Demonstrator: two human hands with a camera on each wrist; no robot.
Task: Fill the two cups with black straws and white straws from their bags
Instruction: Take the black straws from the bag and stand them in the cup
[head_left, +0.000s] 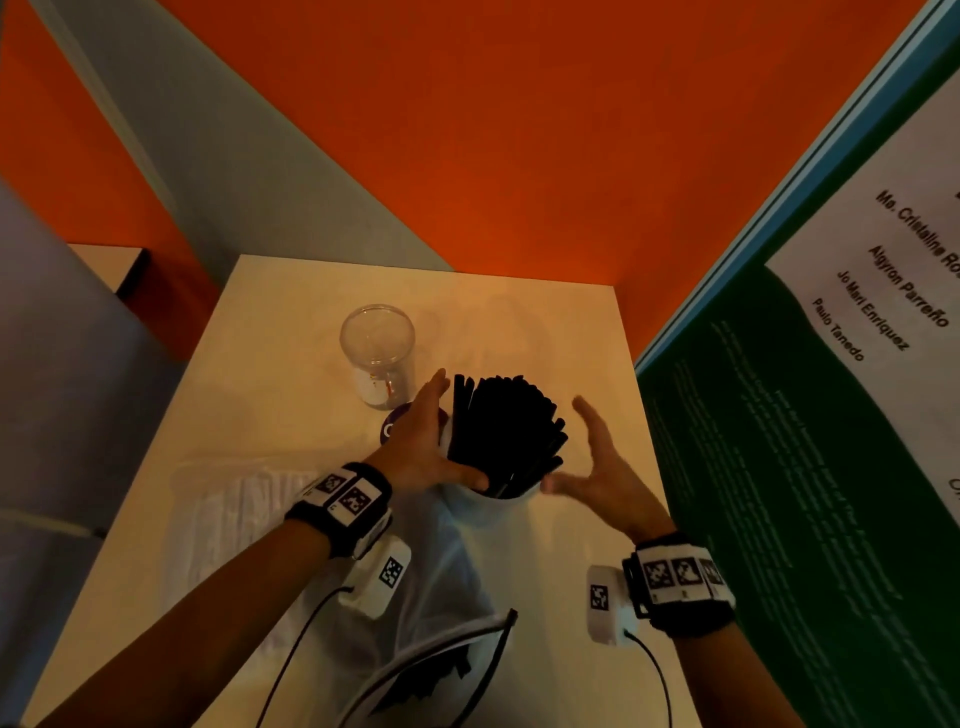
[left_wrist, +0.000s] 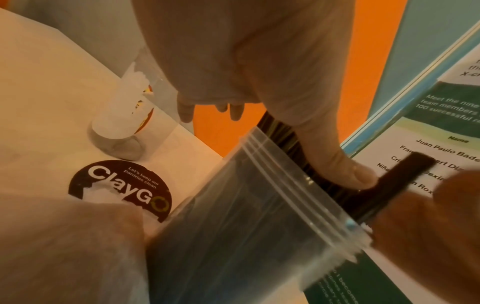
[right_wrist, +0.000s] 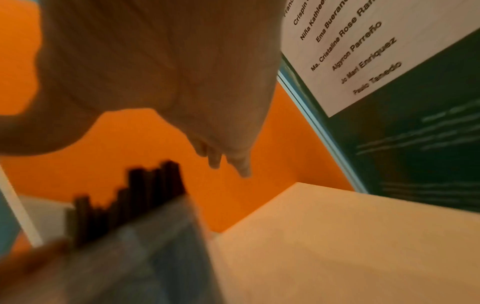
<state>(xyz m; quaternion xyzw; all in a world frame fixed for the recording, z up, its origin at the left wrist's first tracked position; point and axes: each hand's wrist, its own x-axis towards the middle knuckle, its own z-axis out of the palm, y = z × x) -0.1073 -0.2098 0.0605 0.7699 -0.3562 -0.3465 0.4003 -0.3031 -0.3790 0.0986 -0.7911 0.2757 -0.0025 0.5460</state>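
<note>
Near the middle of the desk (head_left: 566, 332), somewhat toward its right edge, a bundle of black straws (head_left: 506, 434) stands fanned out, its lower ends gathered in the mouth of a clear zip bag (head_left: 447, 561); whether a cup sits under the plastic I cannot tell; the bag trails back toward the near edge, where a few more black straws lie inside it by the zip; the left hand (head_left: 423, 441) lies flat against the left side of the bundle, its grip spread with fingers straight and the thumb pressing on the straws just above the bag's zip strip; the right hand (head_left: 597, 467) is cupped at the right side of the bundle, its grip spread too, fingers straight and apart from the straws, with the thumb reaching toward the bag's rim; whether that thumb touches is not clear; an empty clear cup (head_left: 378, 353) stands toward the far left of the desk, just beyond the left hand's fingertips; a round dark sticker (left_wrist: 119, 189) lies on the desk between that cup and the bag; a bag of white straws (head_left: 244, 525) lies along the left edge, under the left forearm; a green poster (head_left: 810, 467) rises along the right edge.
</note>
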